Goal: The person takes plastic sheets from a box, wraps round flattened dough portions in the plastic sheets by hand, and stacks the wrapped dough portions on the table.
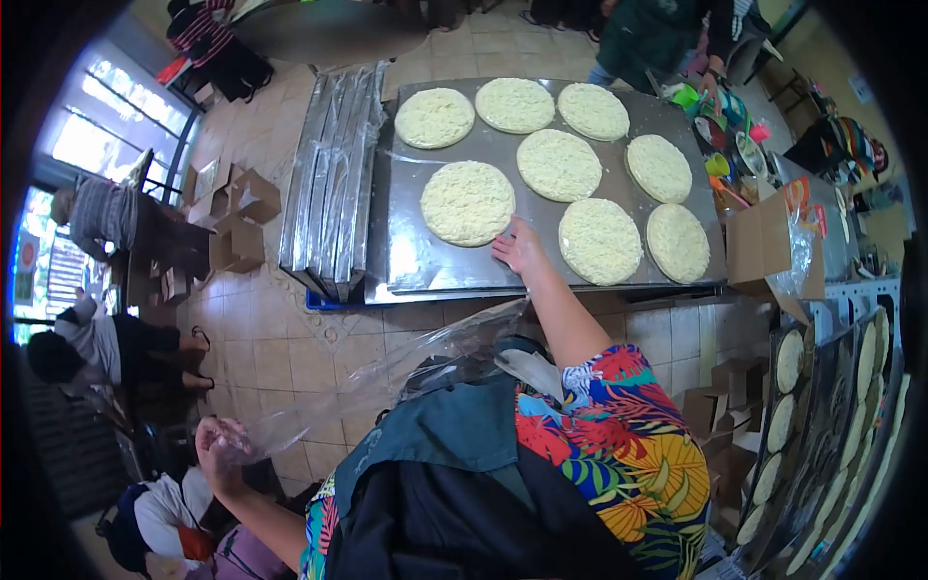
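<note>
**Positions: Left and Right**

Left hand (226,443): fingers closed on clear plastic film (416,350), held out low. Right hand (518,247): fingers apart at the near edge of a pale flat round (468,202); cannot tell whether touching. Round location: front left of eight on the metal table (401,237).

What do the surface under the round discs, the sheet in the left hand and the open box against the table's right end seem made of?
Surface: probably metal, smooth, from its grey sheen. Sheet: likely thin clear plastic, glossy; floor tiles show through it. Box: apparently cardboard, matte brown, with stiff folded edges.
</note>
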Motion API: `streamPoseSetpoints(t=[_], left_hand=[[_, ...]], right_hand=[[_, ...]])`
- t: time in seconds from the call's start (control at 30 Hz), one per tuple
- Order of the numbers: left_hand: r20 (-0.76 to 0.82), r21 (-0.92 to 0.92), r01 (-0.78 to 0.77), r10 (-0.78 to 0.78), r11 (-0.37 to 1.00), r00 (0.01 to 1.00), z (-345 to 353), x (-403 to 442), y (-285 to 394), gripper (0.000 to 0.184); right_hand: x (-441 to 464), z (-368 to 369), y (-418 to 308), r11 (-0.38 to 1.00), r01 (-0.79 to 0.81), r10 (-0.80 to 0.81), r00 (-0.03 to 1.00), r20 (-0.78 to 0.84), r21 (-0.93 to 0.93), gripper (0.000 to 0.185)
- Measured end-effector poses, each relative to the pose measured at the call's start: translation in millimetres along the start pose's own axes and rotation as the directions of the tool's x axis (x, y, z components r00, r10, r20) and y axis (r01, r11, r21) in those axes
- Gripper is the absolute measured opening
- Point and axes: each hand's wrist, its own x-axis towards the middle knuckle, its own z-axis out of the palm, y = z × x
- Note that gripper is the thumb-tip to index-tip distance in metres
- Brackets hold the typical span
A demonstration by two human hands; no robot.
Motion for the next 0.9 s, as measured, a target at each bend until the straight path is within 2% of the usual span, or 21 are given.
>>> streamPoseSetpoints(t=[0.03,0.1,0.13,0.2,0.23,0.3,0.33,0.4,0.43,0.5,0.53,0.6,0.67,0.73,0.77,0.83,0.9], left_hand=[[0.012,-0.018,-0.016,0.017,1.0,1.0,-2,-2,-1,0.024],[0.003,-0.054,-0.044,0.044,0.998,0.999,-5,-5,-3,0.021],[-0.008,-0.046,-0.043,0.043,0.998,0.999,-7,-7,-3,0.021],[-0.008,-0.09,-0.038,0.038,0.995,0.999,-5,-10,-2,0.019],[0.0,-0.117,-0.03,0.03,0.993,1.0,-1,-10,-1,0.017],[-0.001,-0.093,-0.017,0.017,0.996,1.0,1,-10,0,0.018],[0.01,-0.072,-0.007,0.007,0.997,1.0,2,-9,0,0.02],[0.006,-0.081,-0.006,0.007,0.997,1.0,3,-7,-1,0.02],[0.016,-0.095,-0.011,0.013,0.995,1.0,1,-6,-3,0.02],[0.02,-0.106,-0.019,0.022,0.994,1.0,1,-3,-4,0.02],[0.036,-0.112,-0.025,0.029,0.993,0.999,2,-1,-3,0.02],[0.044,-0.114,-0.035,0.041,0.993,0.998,3,-1,-2,0.02],[0.053,-0.139,-0.037,0.045,0.99,0.998,5,-2,0,0.02],[0.013,-0.146,-0.034,0.036,0.989,0.999,12,-4,6,0.021],[-0.022,-0.159,-0.029,0.026,0.987,0.999,15,-5,8,0.021],[-0.044,-0.159,-0.029,0.022,0.987,0.999,19,-8,12,0.022],[-0.069,-0.161,-0.029,0.018,0.987,0.997,22,-9,14,0.022]], right_hand=[[1,1,-2,1.0,0.0,0.0,1.0,-0.002,0.008,0.083],[6,7,0,0.997,-0.016,0.015,1.0,-0.02,-0.077,0.062],[11,8,1,0.996,-0.027,0.026,1.0,-0.014,-0.08,0.062],[14,9,0,0.995,-0.018,0.019,1.0,0.006,-0.095,0.047],[15,12,1,0.994,-0.029,0.031,0.999,0.01,-0.101,0.047],[13,18,-2,0.997,0.053,-0.057,0.996,0.069,0.059,0.052],[10,23,-2,0.997,0.048,-0.052,0.996,0.072,0.056,0.052],[11,31,3,0.949,0.107,-0.165,0.97,0.18,0.296,0.044],[14,32,4,0.95,0.104,-0.163,0.97,0.183,0.295,0.044],[25,34,12,0.859,0.059,-0.228,0.933,0.278,0.509,0.049],[33,35,16,0.859,0.053,-0.225,0.932,0.284,0.509,0.049],[43,38,22,0.803,0.128,-0.343,0.898,0.276,0.583,0.05],[47,41,22,0.784,0.075,-0.328,0.893,0.309,0.616,0.048],[50,46,23,0.827,0.138,-0.351,0.884,0.31,0.545,0.051],[53,49,22,0.829,0.13,-0.346,0.883,0.316,0.543,0.051],[66,51,17,0.878,0.034,-0.284,0.839,0.465,0.477,0.055],[70,62,17,0.878,0.034,-0.294,0.825,0.483,0.477,0.055]])
